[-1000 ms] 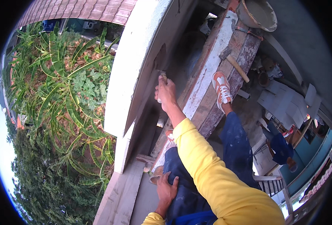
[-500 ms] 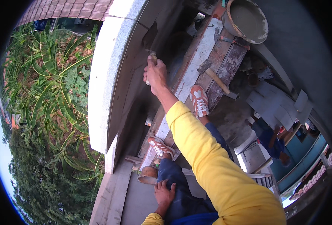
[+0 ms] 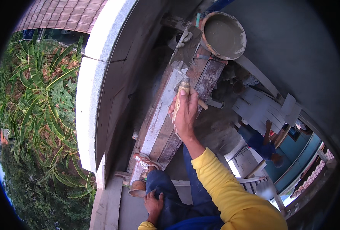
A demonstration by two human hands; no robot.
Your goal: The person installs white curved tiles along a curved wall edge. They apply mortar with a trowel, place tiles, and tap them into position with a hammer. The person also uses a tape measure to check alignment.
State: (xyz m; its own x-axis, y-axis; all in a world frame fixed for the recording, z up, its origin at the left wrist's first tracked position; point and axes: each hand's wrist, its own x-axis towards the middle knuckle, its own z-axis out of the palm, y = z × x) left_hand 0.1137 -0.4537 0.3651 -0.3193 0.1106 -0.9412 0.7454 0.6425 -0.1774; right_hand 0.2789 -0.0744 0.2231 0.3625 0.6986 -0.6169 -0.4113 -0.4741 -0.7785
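Observation:
My right hand [image 3: 186, 111] is closed around the wooden handle of a trowel [image 3: 183, 89], thumb along its top. The trowel's blade points away over the planks, toward wet grey mortar [image 3: 185, 48]. Past it stands a round bucket [image 3: 242, 49] holding grey mortar. My left hand [image 3: 153, 203] rests on my left thigh, fingers loosely spread and holding nothing. Behind my right hand lies a hammer, mostly hidden, with its wooden handle end [image 3: 203, 105] showing. A second hammer [image 3: 204, 57] lies by the bucket.
I am on a platform of worn planks [image 3: 156, 122] beside a pale wall [image 3: 87, 111]. A small clay-coloured pot [image 3: 137, 188] sits near my left shoe [image 3: 146, 161]. Plants grow beyond the wall. Lower right, another person [image 3: 260, 142] is near pale sheets [image 3: 260, 109].
My right hand with the trowel has moved from the wall to above the planks, nearer the mortar bucket. The view has shifted. My left hand still rests on my thigh.

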